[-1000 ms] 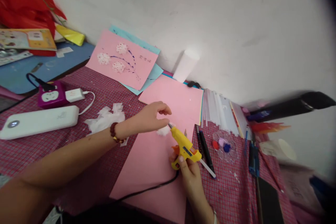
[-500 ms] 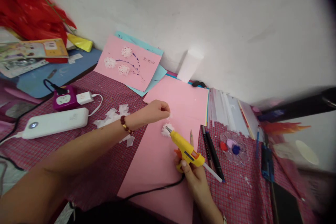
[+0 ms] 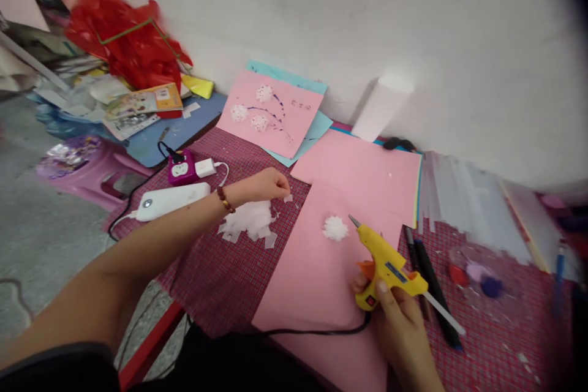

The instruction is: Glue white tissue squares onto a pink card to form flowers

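Observation:
My left hand [image 3: 270,184] is closed in a pinch above the checked cloth, left of the pink sheet. A small piece of white paper [image 3: 288,198] shows at its fingertips. Below that hand lies a pile of white paper pieces [image 3: 250,218]. A round white paper flower [image 3: 335,228] sits on the pink sheet [image 3: 305,285]. My right hand [image 3: 397,312] grips a yellow glue gun [image 3: 383,254] by its handle. The nozzle points up and left, just right of the flower and apart from it. A white glue stick [image 3: 443,312] protrudes from its back.
A finished flower picture [image 3: 271,111] leans toward the wall. A white power bank [image 3: 172,201] and a purple socket block [image 3: 181,168] stand at left. Dark pens [image 3: 438,294] and a clear paint palette [image 3: 487,282] lie at right. The gun's black cord [image 3: 316,332] crosses the pink sheet.
The view has swung left. My left hand has shifted left from beside the flower to above the paper pile. The glue gun's nozzle has drawn away from the flower to the right.

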The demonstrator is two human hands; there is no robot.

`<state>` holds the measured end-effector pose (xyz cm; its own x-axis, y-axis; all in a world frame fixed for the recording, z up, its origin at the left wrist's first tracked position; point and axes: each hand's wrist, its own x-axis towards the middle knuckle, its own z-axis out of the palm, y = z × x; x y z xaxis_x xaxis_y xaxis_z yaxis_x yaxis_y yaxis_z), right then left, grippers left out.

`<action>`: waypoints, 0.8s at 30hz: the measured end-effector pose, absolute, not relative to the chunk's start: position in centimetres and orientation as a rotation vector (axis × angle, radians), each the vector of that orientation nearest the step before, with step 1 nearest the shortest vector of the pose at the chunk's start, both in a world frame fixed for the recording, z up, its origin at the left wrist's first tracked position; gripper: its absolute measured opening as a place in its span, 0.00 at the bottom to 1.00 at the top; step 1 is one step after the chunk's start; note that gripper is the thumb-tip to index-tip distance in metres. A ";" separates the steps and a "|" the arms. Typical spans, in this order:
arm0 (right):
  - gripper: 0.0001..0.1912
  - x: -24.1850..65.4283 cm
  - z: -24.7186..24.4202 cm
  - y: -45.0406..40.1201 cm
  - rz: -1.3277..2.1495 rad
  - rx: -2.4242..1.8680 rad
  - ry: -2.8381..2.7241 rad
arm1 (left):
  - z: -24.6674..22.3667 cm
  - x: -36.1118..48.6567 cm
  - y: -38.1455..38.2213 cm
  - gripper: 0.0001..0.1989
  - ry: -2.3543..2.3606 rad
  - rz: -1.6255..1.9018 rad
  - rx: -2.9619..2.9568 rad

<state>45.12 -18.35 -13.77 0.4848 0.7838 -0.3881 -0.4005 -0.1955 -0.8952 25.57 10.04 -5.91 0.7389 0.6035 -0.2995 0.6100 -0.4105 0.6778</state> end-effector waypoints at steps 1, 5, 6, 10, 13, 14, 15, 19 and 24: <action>0.16 45.1 -13.6 -18.3 1.111 -1.386 -0.372 | -6.0 25.7 9.9 0.10 0.900 -0.025 2.108; 0.16 45.0 -13.0 -18.1 1.124 -1.362 -0.407 | -6.9 26.3 9.8 0.12 0.859 -0.113 2.275; 0.16 45.0 -12.9 -18.1 1.124 -1.358 -0.416 | -7.1 26.5 9.9 0.13 0.858 -0.125 2.331; 0.15 45.1 -13.2 -18.2 1.147 -1.344 -0.419 | -7.2 26.6 10.2 0.17 0.854 -0.141 2.429; 0.15 45.2 -13.7 -18.4 1.171 -1.371 -0.382 | -6.4 26.4 10.3 0.19 0.803 -0.124 2.489; 0.16 45.2 -13.8 -18.4 1.173 -1.376 -0.372 | -6.1 26.3 10.3 0.19 0.775 -0.102 2.498; 0.16 45.2 -13.8 -18.4 1.175 -1.375 -0.369 | -5.8 26.3 10.3 0.18 0.755 -0.066 2.494; 0.14 45.3 -13.8 -18.4 1.183 -1.345 -0.426 | -5.5 26.1 10.7 0.10 0.811 0.078 2.383; 0.13 45.3 -13.7 -18.3 1.160 -1.354 -0.440 | -6.2 25.8 11.8 0.11 1.058 0.066 2.433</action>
<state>45.28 -18.29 -13.70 0.4235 0.8327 -0.3568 -0.3865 -0.1901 -0.9025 25.80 11.84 -6.18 0.6995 0.7001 -0.1438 0.6767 -0.5839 0.4485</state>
